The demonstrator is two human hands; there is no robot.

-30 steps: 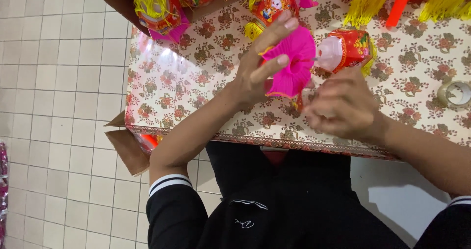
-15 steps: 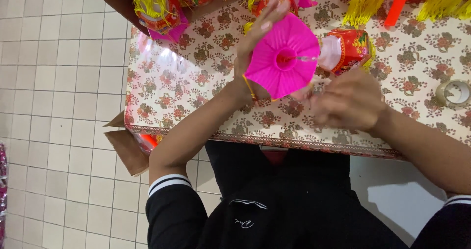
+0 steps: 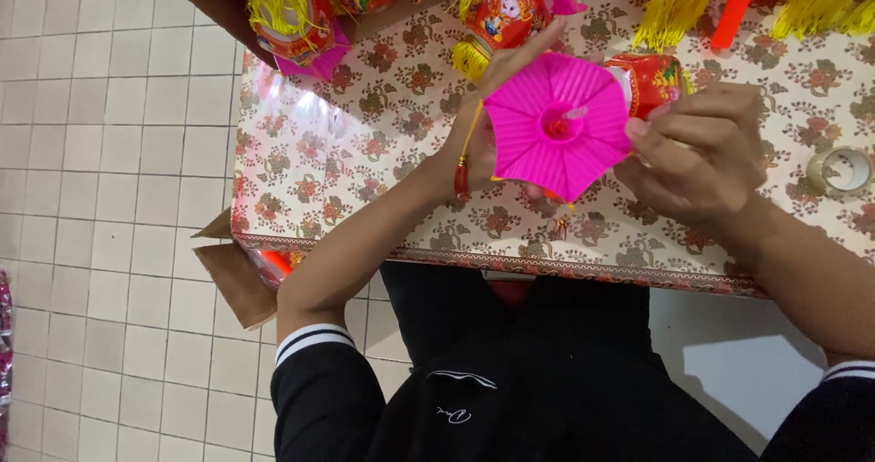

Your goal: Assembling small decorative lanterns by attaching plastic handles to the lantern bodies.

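The pleated pink paper fan disc (image 3: 556, 125) is now being held fully spread, shifted rightward since earlier, pinched from behind by the left hand (image 3: 478, 143) while its edge is being gripped by the right hand (image 3: 697, 157), above the floral-patterned counter (image 3: 346, 170).

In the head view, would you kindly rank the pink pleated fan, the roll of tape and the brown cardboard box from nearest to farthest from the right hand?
1. Pink pleated fan: touching the right hand.
2. Roll of tape: on the table, far right.
3. Brown cardboard box: off the table's left corner.
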